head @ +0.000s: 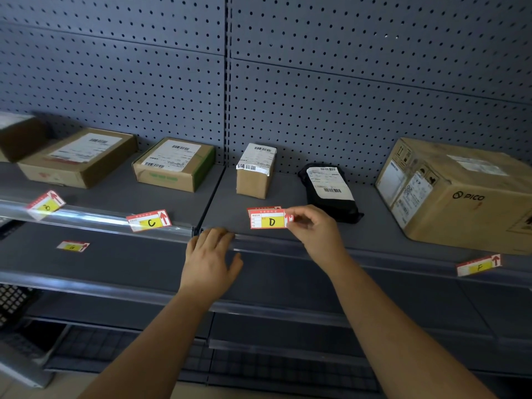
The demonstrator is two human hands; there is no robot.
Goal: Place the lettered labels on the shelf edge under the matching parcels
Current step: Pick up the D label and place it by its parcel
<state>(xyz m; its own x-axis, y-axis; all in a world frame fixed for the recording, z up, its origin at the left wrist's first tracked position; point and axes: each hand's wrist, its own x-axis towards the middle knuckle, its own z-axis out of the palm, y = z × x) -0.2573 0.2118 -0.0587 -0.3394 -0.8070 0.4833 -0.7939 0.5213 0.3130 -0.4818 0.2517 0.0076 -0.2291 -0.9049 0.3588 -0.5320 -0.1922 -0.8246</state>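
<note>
Two bare forearms are seen reaching up from the bottom edge toward a grey shelf unit. A G label (73, 246) is lying flat on the lower shelf (129, 263), left of the arms. The left hand (211, 254) is laid flat with fingers relaxed and nothing gripped; its fingertips are touching the clear shelf edge rail (95, 217) near the joint between the two bays. The right hand (313, 228) is held just above the upper shelf's front, and the D label (269, 222) is pinched at its right end between thumb and curled fingers, face toward the camera. The red edge of a second label is seen just behind it; its letter is hidden. The D label is held apart from the rail, in front of the small upright box (254, 171). On the rail, a C label (149, 221) is set tilted below the green-printed box (175, 164). Further left a blurred label (46, 204) is set tilted below the flat cardboard box (77, 156); its letter cannot be read. An F label (479, 264) is seated on the rail below the large PICO carton (460, 194). A black mailer bag (328, 188) is lying between the small box and the carton. Another box (17, 136) is cut off at far left. The pegboard back panel (345, 82) is seen behind all parcels.
</note>
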